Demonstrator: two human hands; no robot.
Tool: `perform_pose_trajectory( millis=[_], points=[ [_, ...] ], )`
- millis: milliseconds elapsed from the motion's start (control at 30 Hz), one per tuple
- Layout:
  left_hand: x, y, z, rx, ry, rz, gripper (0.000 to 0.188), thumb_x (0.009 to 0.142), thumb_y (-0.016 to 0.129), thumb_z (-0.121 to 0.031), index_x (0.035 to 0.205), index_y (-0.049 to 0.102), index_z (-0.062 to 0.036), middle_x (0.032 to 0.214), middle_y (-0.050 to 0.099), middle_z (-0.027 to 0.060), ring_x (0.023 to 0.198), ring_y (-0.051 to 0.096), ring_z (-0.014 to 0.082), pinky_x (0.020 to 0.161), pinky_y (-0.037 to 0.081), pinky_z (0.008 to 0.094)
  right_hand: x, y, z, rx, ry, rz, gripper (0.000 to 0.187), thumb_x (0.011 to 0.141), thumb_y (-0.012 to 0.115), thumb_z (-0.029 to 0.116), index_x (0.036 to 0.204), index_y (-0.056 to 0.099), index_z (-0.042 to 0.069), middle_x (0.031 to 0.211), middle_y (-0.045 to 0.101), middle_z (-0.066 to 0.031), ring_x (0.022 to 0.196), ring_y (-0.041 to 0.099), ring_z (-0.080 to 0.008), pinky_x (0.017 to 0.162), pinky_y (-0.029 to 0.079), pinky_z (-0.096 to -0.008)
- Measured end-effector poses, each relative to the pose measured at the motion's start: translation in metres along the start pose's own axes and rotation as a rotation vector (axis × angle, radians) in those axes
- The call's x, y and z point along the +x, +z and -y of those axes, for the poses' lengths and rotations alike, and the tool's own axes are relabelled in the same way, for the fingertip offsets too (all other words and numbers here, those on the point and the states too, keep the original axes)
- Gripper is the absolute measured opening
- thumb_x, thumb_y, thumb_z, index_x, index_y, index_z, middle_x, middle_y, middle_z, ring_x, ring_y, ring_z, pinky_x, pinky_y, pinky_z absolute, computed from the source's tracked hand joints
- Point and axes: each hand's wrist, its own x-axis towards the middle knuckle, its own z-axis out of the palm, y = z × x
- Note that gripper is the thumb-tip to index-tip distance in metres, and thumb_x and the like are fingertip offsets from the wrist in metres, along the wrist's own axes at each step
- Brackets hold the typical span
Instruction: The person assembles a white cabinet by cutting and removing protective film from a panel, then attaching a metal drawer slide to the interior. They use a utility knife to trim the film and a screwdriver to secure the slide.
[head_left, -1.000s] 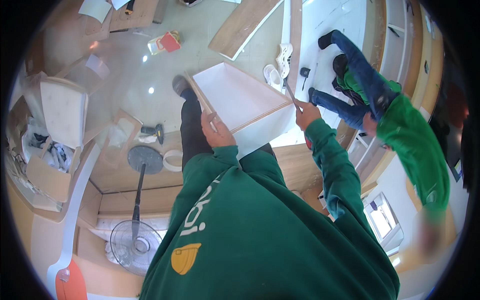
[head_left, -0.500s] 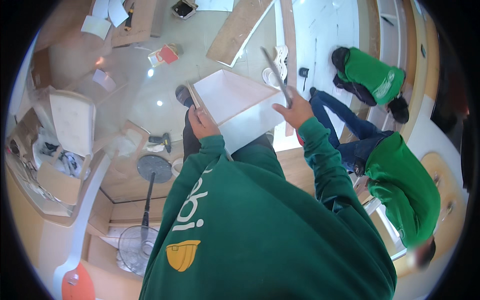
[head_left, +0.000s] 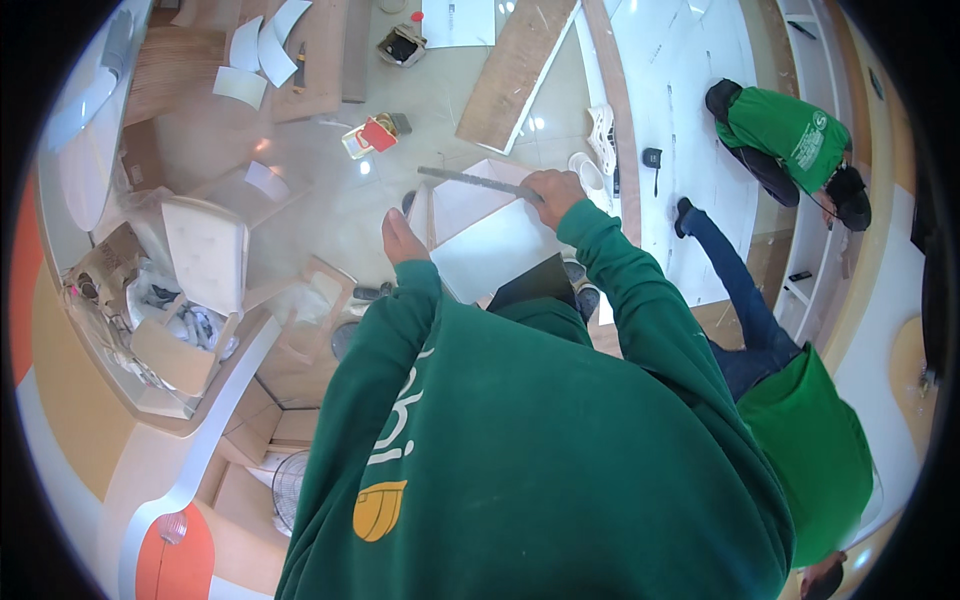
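One long grey tool (head_left: 465, 180) is clenched in the right hand (head_left: 556, 196), just above the centre of the frame, pointing leftward across a white box (head_left: 495, 255). The left hand (head_left: 403, 240) is at the box's left side; whether its fingers grip anything cannot be told. The box is open-topped, near mid-frame. Beyond it, white shoes (head_left: 602, 138) lie to the upper right, beside a brown board (head_left: 515, 75) at upper centre. A padded white seat (head_left: 205, 252) stands at left, and two people in green work at right.
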Motion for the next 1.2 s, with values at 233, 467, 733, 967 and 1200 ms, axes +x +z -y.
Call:
perform_pose_trajectory(
  millis=[233,467,733,967,1200],
  points=[
    [-0.072,-0.040,0.021,0.015,-0.033,0.094,0.062,0.092,0.061,-0.019,0.139,0.030,0.0050,0.130,0.049,0.0221,0.116,0.052,0.0276,0.098,0.043,0.0357,0.004,0.009,-0.005,0.088,0.009,0.023,0.021,0.085,0.057,0.015,0.103,0.067,0.019,0.106,0.066,-0.0023,0.107,0.057,-0.0258,0.085,0.037,-0.0519],
    [-0.111,-0.035,0.065,0.168,-0.044,0.214,0.079,0.076,0.075,-0.027,0.138,0.034,0.0018,0.124,0.055,0.0258,0.110,0.058,0.0326,0.094,0.046,0.0394,0.004,-0.001,0.004,0.160,-0.131,0.020,0.019,0.080,0.068,0.015,0.099,0.067,0.009,0.095,0.067,-0.0121,0.090,0.062,-0.0335,0.078,0.048,-0.0409],
    [-0.092,-0.059,0.062,0.056,-0.154,0.291,0.085,0.080,0.073,-0.037,0.138,0.031,0.0078,0.112,0.062,0.0269,0.105,0.062,0.0339,0.086,0.051,0.0390,-0.014,0.012,0.014,-0.041,-0.177,-0.387,0.018,0.079,0.068,0.008,0.097,0.066,0.003,0.095,0.067,-0.0130,0.088,0.063,-0.0308,0.077,0.048,-0.0379],
    [-0.030,-0.142,0.062,0.225,-0.118,0.346,0.039,0.082,0.070,-0.036,0.091,0.067,0.0016,0.082,0.069,0.0159,0.078,0.066,0.0251,0.076,0.051,0.0346,-0.027,0.036,0.105,0.208,0.066,-0.715,0.033,0.084,0.069,0.021,0.107,0.061,-0.003,0.079,0.064,-0.0154,0.067,0.063,-0.0220,0.060,0.049,-0.0378],
    [0.013,-0.224,0.107,0.620,0.083,0.155,0.028,0.083,0.065,-0.030,0.092,0.072,-0.0045,0.085,0.068,0.0176,0.082,0.066,0.0329,0.077,0.051,0.0402,0.061,0.066,0.232,0.596,0.134,-0.495,0.029,0.083,0.059,0.022,0.102,0.060,0.000,0.086,0.064,-0.0237,0.080,0.063,-0.0416,0.073,0.048,-0.0466]
  ],
)
